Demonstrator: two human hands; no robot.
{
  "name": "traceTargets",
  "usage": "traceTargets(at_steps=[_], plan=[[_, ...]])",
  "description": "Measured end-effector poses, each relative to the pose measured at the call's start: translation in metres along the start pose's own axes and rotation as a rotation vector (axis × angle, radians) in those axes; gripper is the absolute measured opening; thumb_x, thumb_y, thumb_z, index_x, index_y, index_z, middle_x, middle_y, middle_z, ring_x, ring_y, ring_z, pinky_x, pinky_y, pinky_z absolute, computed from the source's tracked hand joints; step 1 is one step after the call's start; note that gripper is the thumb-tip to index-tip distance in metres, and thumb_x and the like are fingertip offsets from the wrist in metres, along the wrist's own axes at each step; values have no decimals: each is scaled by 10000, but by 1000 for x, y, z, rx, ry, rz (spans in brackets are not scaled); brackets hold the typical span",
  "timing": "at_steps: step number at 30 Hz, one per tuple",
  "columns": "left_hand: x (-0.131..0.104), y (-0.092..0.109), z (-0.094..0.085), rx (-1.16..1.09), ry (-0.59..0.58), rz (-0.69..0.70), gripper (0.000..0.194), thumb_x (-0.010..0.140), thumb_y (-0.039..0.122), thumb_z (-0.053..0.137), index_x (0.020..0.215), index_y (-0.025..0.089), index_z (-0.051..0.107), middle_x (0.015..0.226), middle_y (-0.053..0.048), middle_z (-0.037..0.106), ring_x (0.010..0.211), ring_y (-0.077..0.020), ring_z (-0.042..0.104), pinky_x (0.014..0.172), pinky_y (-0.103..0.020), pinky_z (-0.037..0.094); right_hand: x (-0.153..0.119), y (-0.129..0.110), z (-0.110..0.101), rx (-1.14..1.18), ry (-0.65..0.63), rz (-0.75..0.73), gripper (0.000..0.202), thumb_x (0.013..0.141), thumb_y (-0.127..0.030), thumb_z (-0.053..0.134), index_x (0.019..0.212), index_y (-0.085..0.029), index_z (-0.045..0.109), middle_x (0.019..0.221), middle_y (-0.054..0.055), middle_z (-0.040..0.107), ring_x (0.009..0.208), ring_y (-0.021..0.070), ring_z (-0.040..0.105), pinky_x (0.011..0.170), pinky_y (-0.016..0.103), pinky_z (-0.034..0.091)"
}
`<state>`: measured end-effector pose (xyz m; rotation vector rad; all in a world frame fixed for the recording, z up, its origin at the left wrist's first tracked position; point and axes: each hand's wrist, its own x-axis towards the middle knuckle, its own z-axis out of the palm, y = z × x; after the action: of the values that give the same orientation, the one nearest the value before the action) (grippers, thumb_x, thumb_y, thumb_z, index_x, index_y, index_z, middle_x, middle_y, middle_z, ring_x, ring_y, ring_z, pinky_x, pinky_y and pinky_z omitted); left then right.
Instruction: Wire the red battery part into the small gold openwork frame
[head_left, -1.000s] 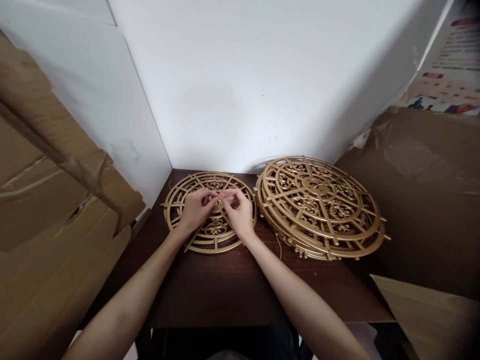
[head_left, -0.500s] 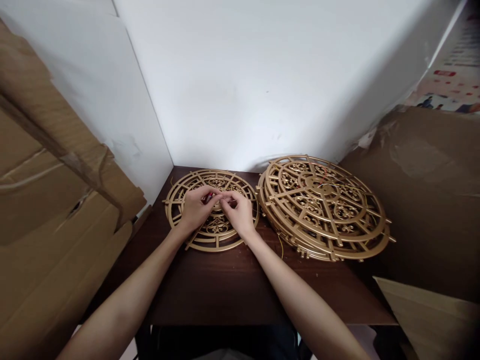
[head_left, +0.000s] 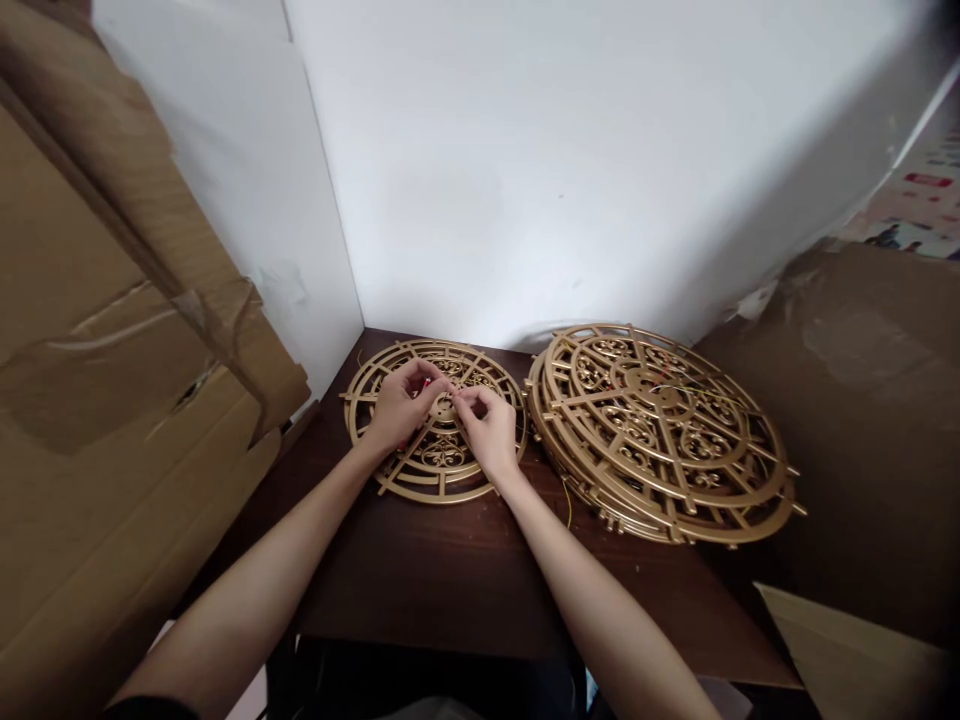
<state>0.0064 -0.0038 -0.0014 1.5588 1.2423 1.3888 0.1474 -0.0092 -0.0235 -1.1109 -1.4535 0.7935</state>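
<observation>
A round gold openwork panel with scroll patterns lies flat on the dark brown table. Over its middle, my left hand is closed in a pinch, with a bit of red showing by its fingers. My right hand pinches just to the right, its fingertips close to those of the left. Whatever sits between the fingertips is too small to name. Beside my right hand, a stack of similar gold panels leans at a slant, with thin red and yellow strands on its top face.
Cardboard rises along the left side, and more cardboard stands at the right. A white wall closes off the back. One thin yellow strand hangs out below the stack onto the table.
The view has shifted slightly, so the scene sits a little further right. My fingertips have parted a little, and the panel's centre ring now shows between my hands.
</observation>
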Motion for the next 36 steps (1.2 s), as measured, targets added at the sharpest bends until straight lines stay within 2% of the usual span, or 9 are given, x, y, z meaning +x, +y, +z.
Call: traceTargets(at_steps=[2, 5, 9, 13, 22, 29, 36], plan=[[4, -1, -4, 31, 48, 0, 193, 793, 358, 628, 792, 172, 576, 682, 13, 638, 421, -65, 402, 412, -218, 318, 0, 1, 0, 7, 12, 11, 159, 813, -309, 603, 780, -168, 669, 720, 25, 684, 655, 155, 610, 652, 262, 479], [8, -7, -11, 253, 92, 39, 168, 760, 334, 645, 750, 166, 641, 729, -5, 668, 553, -102, 495, 528, -235, 393, 0, 1, 0, 28, 20, 22, 161, 807, -324, 608, 789, -175, 667, 713, 20, 687, 655, 157, 614, 653, 264, 487], [10, -13, -15, 452, -51, 25, 122, 715, 284, 669, 729, 171, 713, 686, -10, 661, 575, -124, 512, 568, -254, 398, -1, 1, 1, 65, 8, 23, 163, 802, -323, 612, 800, -170, 669, 708, 21, 684, 645, 156, 620, 641, 262, 494], [9, -14, -13, 539, -99, 107, 114, 711, 272, 680, 750, 189, 747, 699, -19, 649, 586, -131, 520, 592, -263, 414, -1, 2, 2, 77, -31, 26, 165, 796, -331, 616, 801, -175, 670, 695, 16, 689, 625, 154, 621, 614, 256, 494], [7, -14, -13, 543, -199, 128, 165, 759, 317, 668, 803, 189, 763, 726, -25, 623, 653, -148, 556, 627, -265, 408, -1, -2, 1, 54, -83, 26, 156, 793, -325, 626, 792, -178, 679, 725, 30, 715, 639, 164, 640, 635, 271, 512], [7, -13, -12, 583, -176, 143, 160, 787, 281, 616, 751, 188, 741, 689, -21, 611, 639, -150, 544, 609, -266, 386, -2, -2, 0, 44, -109, -26, 157, 814, -252, 568, 869, -190, 702, 781, 17, 721, 657, 153, 626, 645, 263, 504], [8, -16, -13, 571, -144, 121, 118, 752, 273, 650, 707, 193, 724, 657, -9, 616, 615, -142, 524, 599, -262, 369, -1, -2, -3, -109, -79, -147, 298, 836, -166, 475, 1045, -201, 685, 1001, 39, 714, 644, 139, 580, 686, 274, 491]])
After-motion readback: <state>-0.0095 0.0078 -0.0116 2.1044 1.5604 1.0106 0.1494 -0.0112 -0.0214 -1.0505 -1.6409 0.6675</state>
